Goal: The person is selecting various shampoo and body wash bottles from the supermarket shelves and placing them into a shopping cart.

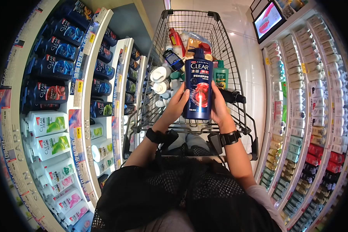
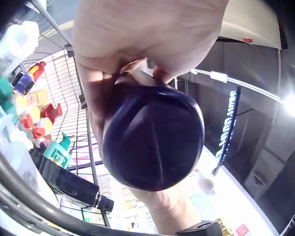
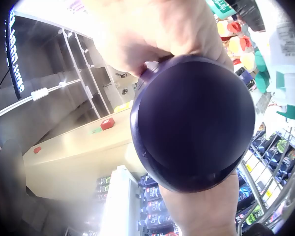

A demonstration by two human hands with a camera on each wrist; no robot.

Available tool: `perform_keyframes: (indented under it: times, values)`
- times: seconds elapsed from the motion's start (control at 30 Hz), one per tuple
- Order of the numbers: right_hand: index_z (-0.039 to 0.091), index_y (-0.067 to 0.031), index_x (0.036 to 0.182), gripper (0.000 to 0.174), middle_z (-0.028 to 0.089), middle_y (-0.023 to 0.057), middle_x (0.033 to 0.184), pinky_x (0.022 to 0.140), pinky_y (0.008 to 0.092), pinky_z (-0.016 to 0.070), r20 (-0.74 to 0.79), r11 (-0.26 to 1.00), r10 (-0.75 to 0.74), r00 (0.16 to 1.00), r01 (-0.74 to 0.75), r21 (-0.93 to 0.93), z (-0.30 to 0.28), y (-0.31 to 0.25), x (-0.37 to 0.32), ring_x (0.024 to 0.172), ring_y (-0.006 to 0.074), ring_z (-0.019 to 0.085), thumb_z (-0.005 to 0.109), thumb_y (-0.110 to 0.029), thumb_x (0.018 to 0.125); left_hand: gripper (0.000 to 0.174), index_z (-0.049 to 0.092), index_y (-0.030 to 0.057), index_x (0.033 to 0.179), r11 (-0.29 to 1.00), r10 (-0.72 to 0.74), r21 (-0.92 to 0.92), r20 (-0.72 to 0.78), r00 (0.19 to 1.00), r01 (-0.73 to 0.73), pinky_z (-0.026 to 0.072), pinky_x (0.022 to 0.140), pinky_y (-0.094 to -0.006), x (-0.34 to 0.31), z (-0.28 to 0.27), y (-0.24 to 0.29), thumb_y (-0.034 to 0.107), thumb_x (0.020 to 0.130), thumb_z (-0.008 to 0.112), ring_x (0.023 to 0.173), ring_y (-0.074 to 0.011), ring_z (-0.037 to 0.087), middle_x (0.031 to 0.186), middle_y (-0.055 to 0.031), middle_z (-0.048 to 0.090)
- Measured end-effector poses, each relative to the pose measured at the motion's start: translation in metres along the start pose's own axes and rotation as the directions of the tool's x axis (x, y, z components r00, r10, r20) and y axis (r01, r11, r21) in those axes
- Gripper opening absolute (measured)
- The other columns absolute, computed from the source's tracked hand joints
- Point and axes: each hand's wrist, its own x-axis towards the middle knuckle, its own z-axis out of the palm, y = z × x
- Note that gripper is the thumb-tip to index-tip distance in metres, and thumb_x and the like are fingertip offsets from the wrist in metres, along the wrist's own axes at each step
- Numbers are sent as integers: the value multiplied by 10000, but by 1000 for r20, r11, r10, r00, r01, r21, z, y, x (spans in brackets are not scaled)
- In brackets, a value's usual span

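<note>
A dark blue CLEAR shampoo bottle (image 1: 197,92) with a pump top stands upright between both hands, its front label facing the head camera. My left hand (image 1: 175,103) grips its left side, and my right hand (image 1: 221,105) grips the right side. Both wrist views look up at the flat base of the shampoo bottle (image 2: 155,142), which hides part of each hand. Behind it, the shopping cart (image 1: 230,50) carries many bottles, among them a green pump bottle (image 1: 221,77), a red bottle (image 1: 175,38) and white pump bottles (image 1: 160,74).
On the left, a shelf (image 1: 75,92) holds rows of dark blue and white CLEAR bottles. Tall shelves of small bottles (image 1: 317,100) line the right side, with a lit screen (image 1: 268,20) above. A black bottle (image 1: 234,96) lies by the cart's right rim.
</note>
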Motion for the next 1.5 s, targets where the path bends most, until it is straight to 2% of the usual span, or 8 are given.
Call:
perform_keyframes:
  times: [0.37, 0.47, 0.7, 1.03, 1.17, 1.23, 1.43, 1.5]
  values:
    - [402, -14, 1212, 500, 521, 139, 1145, 901, 362, 430, -7, 998, -24, 1000, 24, -63, 5, -4, -6, 1024, 223, 535, 369, -414, 916, 527, 104, 2, 1381, 992, -74, -103, -15, 997, 72, 315, 941, -235, -3, 7, 7, 143, 943, 362, 1111, -104, 396, 1283, -83, 378]
    - [385, -13, 1231, 498, 497, 148, 1177, 920, 385, 410, 30, 999, -39, 999, 40, -34, 3, -5, -8, 1065, 240, 509, 367, -400, 919, 630, -89, 41, 1381, 998, 57, 1, 65, 996, -57, 208, 1023, -271, -3, 7, 8, 78, 929, 348, 1268, -151, 206, 1417, -90, 135]
    - [349, -28, 1263, 475, 464, 138, 1217, 935, 374, 395, 131, 995, -92, 987, 97, -36, -3, 2, -11, 1104, 234, 479, 377, -358, 922, 777, -81, 67, 1386, 980, 198, -2, 113, 974, -199, 248, 1016, -298, -6, 13, 15, 38, 860, 490, 1221, -156, 303, 1376, -94, 223]
    - [274, 20, 1303, 862, 406, 184, 1280, 941, 399, 404, 456, 999, -24, 890, 12, 30, -17, 3, -3, 1126, 274, 468, 599, -541, 735, 618, -5, 72, 1383, 846, -241, -375, 367, 899, 380, 290, 997, -310, -16, 9, 18, 232, 932, 386, 1231, -148, 302, 1372, -80, 232]
    - [308, -7, 1272, 663, 471, 169, 1190, 835, 364, 485, 71, 997, -44, 996, 48, -63, -21, 4, -4, 1019, 241, 541, 584, -376, 796, 777, -93, 8, 1324, 993, -117, -8, 133, 984, 119, 336, 951, -312, -11, 12, -16, 257, 890, 501, 1202, -159, 313, 1303, -151, 283]
    - [287, -41, 1265, 648, 508, 104, 1059, 767, 311, 492, -33, 921, -249, 968, 226, -318, 7, -1, -9, 938, 175, 544, 666, -135, 748, 911, -79, -17, 1288, 962, -188, 233, 185, 965, 142, 377, 918, -317, -13, 8, -17, 248, 799, 642, 1132, -174, 398, 1261, -158, 315]
    - [273, -45, 1292, 634, 501, 87, 1110, 849, 308, 439, -15, 823, -398, 917, 350, -447, 10, 8, -6, 1012, 155, 501, 638, -154, 784, 583, 371, -25, 1183, 968, -76, 242, 60, 995, 59, 455, 806, -266, -12, 8, 9, 257, 771, 672, 976, -140, 523, 1061, -93, 515]
    - [305, -49, 1294, 561, 491, 81, 1151, 894, 301, 402, 125, 941, -217, 968, 242, -235, 4, 1, -10, 1035, 153, 491, 566, -266, 848, 541, 374, -15, 1216, 925, -254, -233, 208, 944, 300, 465, 794, -268, -16, 0, 15, 317, 839, 574, 970, -137, 537, 1099, -105, 524]
